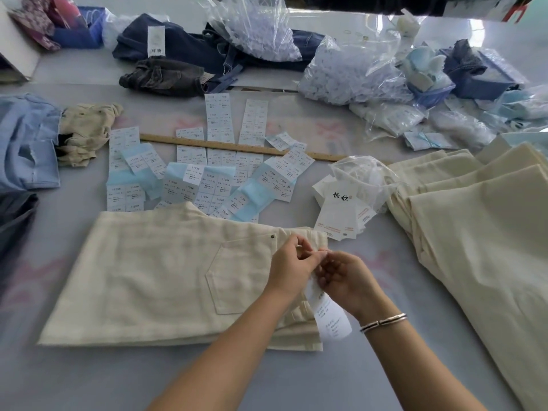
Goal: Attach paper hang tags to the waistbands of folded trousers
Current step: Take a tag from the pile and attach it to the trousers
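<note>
Cream folded trousers (154, 277) lie in front of me, waistband to the right with a back pocket facing up. A white paper hang tag (330, 317) hangs down over the waistband edge. My left hand (292, 266) pinches something small at the top of the tag by the waistband. My right hand (345, 277), with a silver bangle on the wrist, meets it there with curled fingers on the tag's top. What sits between the fingertips is hidden. A loose pile of white hang tags (341, 212) lies just beyond the waistband.
Sheets of size stickers (207, 173) and a wooden ruler (237, 146) lie beyond the trousers. A stack of cream trousers (474, 218) fills the right side. Plastic bags (350, 72), dark jeans (178, 48) and blue fabric (26, 143) crowd the far and left areas.
</note>
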`<state>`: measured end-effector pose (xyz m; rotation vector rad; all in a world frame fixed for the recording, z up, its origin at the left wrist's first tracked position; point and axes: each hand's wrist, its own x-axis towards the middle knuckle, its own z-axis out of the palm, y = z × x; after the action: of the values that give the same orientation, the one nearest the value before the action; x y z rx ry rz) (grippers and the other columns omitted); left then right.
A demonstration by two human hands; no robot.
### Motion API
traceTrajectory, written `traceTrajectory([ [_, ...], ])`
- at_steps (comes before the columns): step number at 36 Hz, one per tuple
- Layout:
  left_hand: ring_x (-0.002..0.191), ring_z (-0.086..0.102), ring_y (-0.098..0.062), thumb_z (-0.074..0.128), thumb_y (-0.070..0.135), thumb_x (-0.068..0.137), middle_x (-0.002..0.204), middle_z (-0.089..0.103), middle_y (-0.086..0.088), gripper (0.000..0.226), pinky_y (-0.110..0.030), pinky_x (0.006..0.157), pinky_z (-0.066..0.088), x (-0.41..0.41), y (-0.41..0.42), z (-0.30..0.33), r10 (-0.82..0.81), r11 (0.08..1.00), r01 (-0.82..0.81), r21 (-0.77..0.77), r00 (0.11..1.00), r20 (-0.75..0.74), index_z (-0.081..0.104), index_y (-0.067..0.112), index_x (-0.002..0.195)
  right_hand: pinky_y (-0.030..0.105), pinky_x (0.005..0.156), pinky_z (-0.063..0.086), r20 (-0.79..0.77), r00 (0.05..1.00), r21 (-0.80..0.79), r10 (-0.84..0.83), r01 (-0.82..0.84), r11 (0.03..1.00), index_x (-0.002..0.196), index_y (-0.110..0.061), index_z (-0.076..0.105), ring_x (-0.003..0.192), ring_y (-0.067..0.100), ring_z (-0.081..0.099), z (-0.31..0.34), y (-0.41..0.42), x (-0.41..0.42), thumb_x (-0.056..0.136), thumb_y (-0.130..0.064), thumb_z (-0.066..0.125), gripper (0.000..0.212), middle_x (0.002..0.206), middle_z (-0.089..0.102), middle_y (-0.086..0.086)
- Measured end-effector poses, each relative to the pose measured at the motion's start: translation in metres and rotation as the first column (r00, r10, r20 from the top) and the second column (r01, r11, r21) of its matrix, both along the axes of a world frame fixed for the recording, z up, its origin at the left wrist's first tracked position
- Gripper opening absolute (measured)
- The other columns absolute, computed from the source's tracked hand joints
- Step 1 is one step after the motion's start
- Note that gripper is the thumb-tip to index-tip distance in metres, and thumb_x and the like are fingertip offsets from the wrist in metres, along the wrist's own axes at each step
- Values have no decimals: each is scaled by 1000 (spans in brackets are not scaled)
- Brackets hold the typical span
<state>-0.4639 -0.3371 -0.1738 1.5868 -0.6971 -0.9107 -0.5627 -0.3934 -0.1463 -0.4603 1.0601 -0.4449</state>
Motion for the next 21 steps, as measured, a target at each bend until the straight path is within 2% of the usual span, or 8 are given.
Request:
traceTrajectory([
  [3,66,58,-9,75,26,83,72,61,7,27,-30,72,51,-1,-1,-5,12,998,-16,63,998,66,49,24,77,17,52,45,-8,1000,-29,18,-18,999,72,-4,67,53,10,60,-5,3,-1,90,-9,50,25,61,65,4],
  [7,71,52,-1,73,31,84,81,55,12,25,-11,68,45,5,2,-8,-49,992,33,126,991,123,51,21,89,20,60,47,-29,999,-31,-33,32,999,83,-3,63,64,14,57,-15,11,2,94,-10,49,19,67,63,6],
  [9,71,52,-2,73,32,84,81,54,12,27,-11,68,44,8,5,-8,-70,987,49,153,989,132,50,20,91,20,62,45,-26,998,-22,-57,56,998,83,-5,62,65,14,55,-18,17,5,96,-12,48,20,67,62,4],
  [12,78,53,-7,73,34,84,89,55,10,30,-18,76,46,16,11,-5,-117,980,94,174,986,122,51,19,98,15,48,40,-24,990,-33,-136,135,990,82,-10,58,50,7,57,-16,18,9,96,-11,48,18,56,62,-2],
  [14,90,55,-9,70,37,86,101,55,8,31,-14,77,45,34,19,-3,-116,984,96,151,984,133,53,19,105,13,42,38,-33,976,-99,-214,210,973,88,-11,58,44,4,57,-13,14,10,96,-6,47,14,55,64,-3],
  [16,106,53,-13,68,37,87,109,53,5,33,-12,81,41,71,39,-4,-31,989,0,147,977,210,55,18,111,13,45,42,-65,958,-199,-280,263,944,100,-10,57,49,5,59,-10,11,6,96,-3,47,13,62,67,-1],
  [18,118,48,-22,70,30,86,123,51,-7,41,-25,95,39,125,71,-9,115,955,-209,212,915,387,56,9,119,17,62,45,-131,934,-296,-332,283,912,116,-12,56,69,10,62,-5,10,-1,97,-5,46,22,85,68,1],
  [21,127,41,-37,71,26,84,142,40,-20,57,-44,100,37,210,139,-24,242,718,-569,401,744,623,49,5,132,23,77,41,-193,894,-393,-405,308,866,117,-18,55,84,12,58,4,12,-8,98,-10,44,23,113,59,3],
])
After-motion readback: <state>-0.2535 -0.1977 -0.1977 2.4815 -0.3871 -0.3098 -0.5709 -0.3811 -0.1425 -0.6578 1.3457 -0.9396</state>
